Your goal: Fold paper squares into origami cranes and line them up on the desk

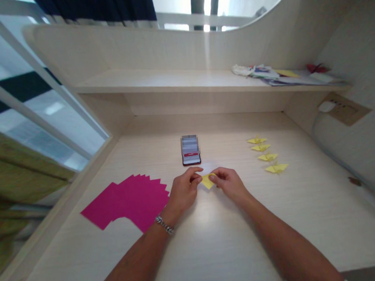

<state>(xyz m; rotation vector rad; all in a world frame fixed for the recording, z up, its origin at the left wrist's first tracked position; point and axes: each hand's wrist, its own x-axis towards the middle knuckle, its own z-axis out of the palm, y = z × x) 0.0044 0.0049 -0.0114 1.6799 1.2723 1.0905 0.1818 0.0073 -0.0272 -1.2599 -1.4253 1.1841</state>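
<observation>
A small folded piece of yellow paper (207, 182) is held just above the desk, between my two hands. My left hand (185, 188) pinches its left corner with thumb and fingers; a chain bracelet is on that wrist. From the other side, my right hand (229, 181) grips the right part, thumb on top and fingers behind. Over to the right, several yellow origami cranes (268, 157) stand in a slanting row. Beside my left forearm, magenta paper sheets (127, 200) lie fanned out and overlapping.
A phone (190, 150) with a lit, partly blurred screen lies beyond my hands. Papers (272, 73) are piled on the shelf (157, 80) above the desk (220, 245). At right, a charger (326, 106) sits in a wall socket, its cable running down along the wall.
</observation>
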